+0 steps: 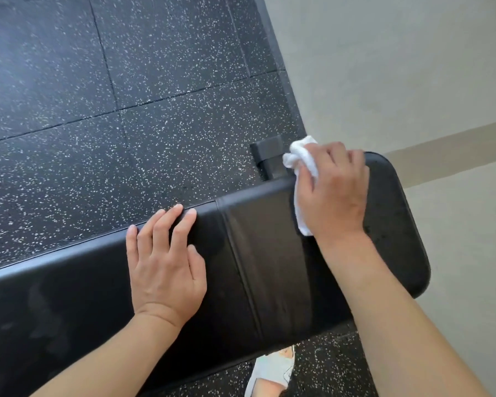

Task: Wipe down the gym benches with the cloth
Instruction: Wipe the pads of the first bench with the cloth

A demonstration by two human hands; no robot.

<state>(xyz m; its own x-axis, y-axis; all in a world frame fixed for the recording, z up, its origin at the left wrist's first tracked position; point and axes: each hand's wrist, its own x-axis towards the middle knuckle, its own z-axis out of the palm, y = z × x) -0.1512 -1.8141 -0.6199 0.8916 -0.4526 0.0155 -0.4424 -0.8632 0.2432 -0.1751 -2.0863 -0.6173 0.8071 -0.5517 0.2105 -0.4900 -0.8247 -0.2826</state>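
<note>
A black padded gym bench [258, 253] runs across the lower half of the view, its rounded end at the right. My right hand [335, 190] grips a bunched white cloth [299, 159] and presses it onto the far edge of the pad near that end. Part of the cloth shows under my palm toward the wrist. My left hand [166, 253] lies flat on the pad further left, fingers straight and spread, fingertips at the far edge.
Black speckled rubber floor tiles [126, 96] lie beyond the bench. A pale wall [413, 67] with a tan stripe stands at the right. A black bench foot [267, 156] sticks out past the far edge. A white sandalled foot [272, 371] stands below the bench.
</note>
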